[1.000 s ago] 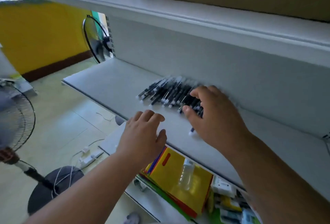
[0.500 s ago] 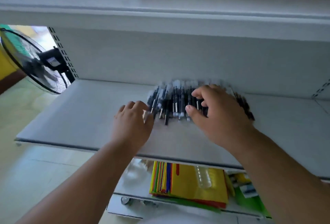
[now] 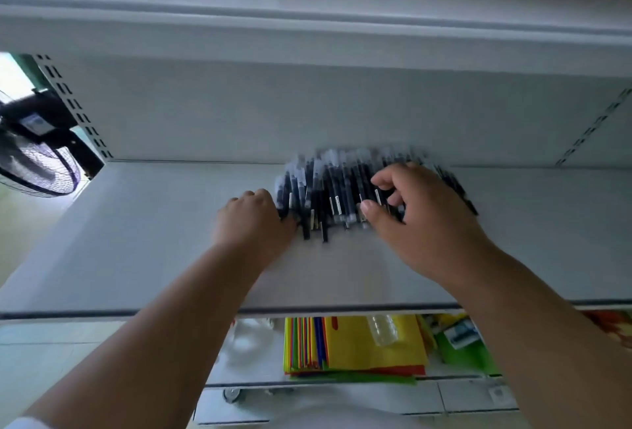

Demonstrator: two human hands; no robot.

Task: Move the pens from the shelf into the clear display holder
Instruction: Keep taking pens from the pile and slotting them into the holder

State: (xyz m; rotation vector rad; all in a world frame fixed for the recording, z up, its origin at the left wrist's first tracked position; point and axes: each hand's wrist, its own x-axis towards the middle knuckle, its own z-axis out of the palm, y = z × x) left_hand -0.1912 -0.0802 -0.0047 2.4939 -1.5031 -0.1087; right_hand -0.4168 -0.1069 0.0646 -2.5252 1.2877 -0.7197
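Shelf (image 3: 136,250): painted sheet metal by the look, pale grey, smooth, matt, with a faint sheen at centre frame. Back panel (image 3: 239,114): same matt grey finish. Upright (image 3: 73,107), upper left: punched metal strip with dark slots. Pens (image 3: 328,189), centre: black plastic barrels, clear glossy caps, small white labels; blurred. Fan (image 3: 37,161), left edge: dark wire grille, black plastic housing. Folders (image 3: 359,343), lower centre: smooth, bright plastic or card in yellow, green, red and blue, slightly glossy. Bottle (image 3: 383,329) on them: clear, shiny plastic.
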